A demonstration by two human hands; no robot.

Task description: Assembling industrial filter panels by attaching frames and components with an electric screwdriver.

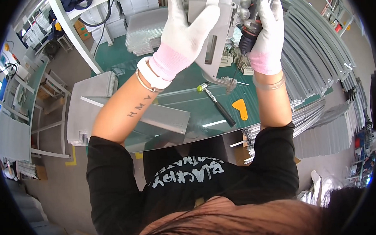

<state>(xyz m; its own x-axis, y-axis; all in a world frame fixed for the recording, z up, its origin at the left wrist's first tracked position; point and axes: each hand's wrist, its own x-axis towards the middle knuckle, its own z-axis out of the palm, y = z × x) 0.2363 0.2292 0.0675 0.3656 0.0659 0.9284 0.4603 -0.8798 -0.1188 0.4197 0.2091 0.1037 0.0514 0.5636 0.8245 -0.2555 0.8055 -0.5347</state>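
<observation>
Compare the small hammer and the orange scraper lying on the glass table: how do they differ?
The hammer is long and thin, with a black handle and a yellow-green head; the scraper is short, flat and wedge-shaped, all orange. The hammer lies slanted, head toward the far side; the scraper lies flat with its broad edge toward the far side. The hammer lies left of the scraper. Both rest untouched on the table, below the raised hands.

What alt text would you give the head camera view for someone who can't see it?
Seen from above, a person in white gloves holds a grey metal housing up in the left hand while the right hand grips a power screwdriver against it. Below, a green glass-topped workbench holds a small mallet and an orange scraper, with stacked grey metal strips at right.
</observation>
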